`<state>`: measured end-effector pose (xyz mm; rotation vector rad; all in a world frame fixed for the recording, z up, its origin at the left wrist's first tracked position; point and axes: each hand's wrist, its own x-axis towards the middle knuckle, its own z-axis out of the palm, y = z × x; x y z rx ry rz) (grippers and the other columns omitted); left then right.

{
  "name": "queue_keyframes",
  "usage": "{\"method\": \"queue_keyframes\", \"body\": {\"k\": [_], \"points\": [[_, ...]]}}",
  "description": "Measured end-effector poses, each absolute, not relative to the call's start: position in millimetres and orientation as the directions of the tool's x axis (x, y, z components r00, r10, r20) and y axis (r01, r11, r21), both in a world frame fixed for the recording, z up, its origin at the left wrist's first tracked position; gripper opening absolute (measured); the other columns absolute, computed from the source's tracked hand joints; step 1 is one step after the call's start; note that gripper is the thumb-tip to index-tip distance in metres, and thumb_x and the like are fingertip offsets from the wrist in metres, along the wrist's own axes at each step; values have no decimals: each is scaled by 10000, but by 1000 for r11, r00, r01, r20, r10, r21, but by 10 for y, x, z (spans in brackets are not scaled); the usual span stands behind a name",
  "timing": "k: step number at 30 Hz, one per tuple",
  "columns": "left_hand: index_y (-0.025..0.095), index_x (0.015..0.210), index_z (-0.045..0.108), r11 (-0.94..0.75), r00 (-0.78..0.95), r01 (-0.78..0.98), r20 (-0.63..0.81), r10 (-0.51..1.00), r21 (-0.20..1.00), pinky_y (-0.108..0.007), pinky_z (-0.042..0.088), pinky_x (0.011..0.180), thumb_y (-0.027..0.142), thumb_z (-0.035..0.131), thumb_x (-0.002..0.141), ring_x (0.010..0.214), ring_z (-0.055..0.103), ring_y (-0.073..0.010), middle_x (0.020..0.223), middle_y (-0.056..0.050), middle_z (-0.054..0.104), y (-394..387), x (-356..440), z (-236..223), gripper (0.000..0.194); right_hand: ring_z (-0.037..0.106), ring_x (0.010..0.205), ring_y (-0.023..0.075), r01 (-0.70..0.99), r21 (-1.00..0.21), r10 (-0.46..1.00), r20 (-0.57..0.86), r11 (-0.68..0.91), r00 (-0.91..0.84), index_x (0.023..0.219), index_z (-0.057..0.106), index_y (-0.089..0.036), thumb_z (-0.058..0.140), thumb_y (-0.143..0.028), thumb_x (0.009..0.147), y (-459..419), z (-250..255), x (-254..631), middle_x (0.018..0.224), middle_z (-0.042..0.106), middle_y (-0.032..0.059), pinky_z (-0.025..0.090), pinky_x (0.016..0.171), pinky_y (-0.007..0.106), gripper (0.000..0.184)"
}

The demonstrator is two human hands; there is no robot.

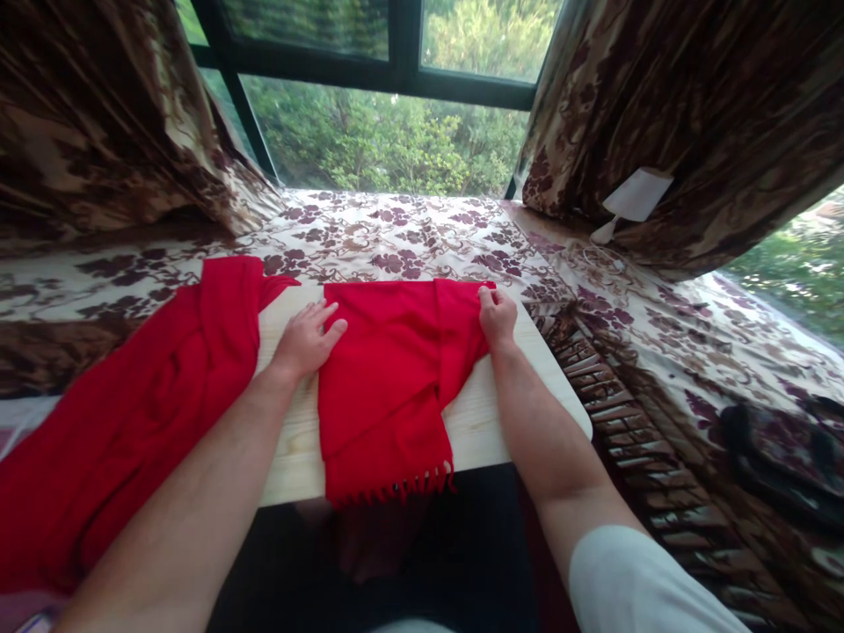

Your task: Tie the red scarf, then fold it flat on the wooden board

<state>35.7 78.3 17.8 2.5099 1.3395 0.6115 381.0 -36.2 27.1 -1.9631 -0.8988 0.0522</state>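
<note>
A red fringed scarf (pixel 382 369) lies partly folded on a pale wooden table (pixel 481 431). Its fringe hangs over the table's near edge. My left hand (pixel 309 338) rests at the scarf's left edge, fingers spread with the tips on the cloth. At the far right corner, my right hand (pixel 497 315) pinches the scarf between thumb and fingers. A loose fold crosses the cloth's right part, beside that hand. To the left of my left arm is a second heap of red cloth (pixel 164 387), draped over the table's left side; whether it joins the scarf I cannot tell.
Behind the table, a ledge with a floral cover (pixel 402 233) runs below the window (pixel 396 132). A small white lamp (pixel 638 195) stands at the right near a brown patterned curtain (pixel 659 105). A dark bag (pixel 784 466) lies at the far right.
</note>
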Motion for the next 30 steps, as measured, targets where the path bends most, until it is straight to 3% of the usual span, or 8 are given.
{"method": "queue_keyframes", "body": {"k": [6,9,11,14,17,20,23,30], "points": [[180,1085,719,-612,519,663,325,791,431,-446,316,1166,490,495,885,1351,477,-287,1375,-112,620,773,398,193,432,628,800,196,493,-822,512,305,-284,803,827,687,-136,514,-360,841,-317,256,3875,826,717,83,454,788,290,284],[173,849,690,-653,524,627,389,757,425,-414,358,1130,424,550,844,1267,537,-283,1207,-139,686,778,394,185,288,609,767,196,600,-735,501,407,-317,764,805,662,-155,479,-361,874,-417,483,3675,799,699,73,439,765,303,285],[181,758,657,-674,537,616,408,738,409,-411,362,1118,403,559,830,1230,550,-279,1153,-143,690,788,385,168,253,580,696,185,722,-630,645,432,-285,631,738,628,-175,476,-438,906,-613,698,3439,706,654,50,414,706,299,346],[189,701,648,-678,546,619,405,734,395,-429,358,1099,383,561,816,1164,559,-277,1112,-124,685,786,376,164,242,550,627,185,867,-446,930,170,-222,325,632,558,-209,554,-567,871,-1086,938,3004,592,575,36,370,639,303,430],[200,699,657,-641,530,664,361,767,386,-435,395,1022,387,566,808,1056,569,-273,990,-99,685,747,381,199,235,549,624,194,886,-399,971,-73,-236,226,740,576,-231,726,-574,736,-1592,931,2610,605,577,20,370,638,308,375],[212,693,640,-618,533,690,313,786,377,-423,423,929,406,578,806,980,577,-273,889,-85,678,693,401,240,233,549,632,178,663,-698,957,-122,-271,263,949,568,-251,750,-485,737,-1929,750,2305,700,612,-12,405,632,300,364],[210,701,624,-632,554,681,304,775,370,-419,420,884,386,569,810,966,591,-283,865,-86,678,661,424,258,214,580,714,170,222,-941,913,-156,-253,378,994,535,-254,773,-367,719,-2093,613,2012,783,616,-17,458,653,293,381],[226,844,589,-581,528,618,268,806,530,-312,388,679,426,482,896,714,591,-211,748,-31,650,613,433,297,233,539,562,118,-383,-862,872,-435,-331,224,1206,564,-279,830,-162,568,-2188,591,1344,743,637,-56,427,523,239,701]]}}
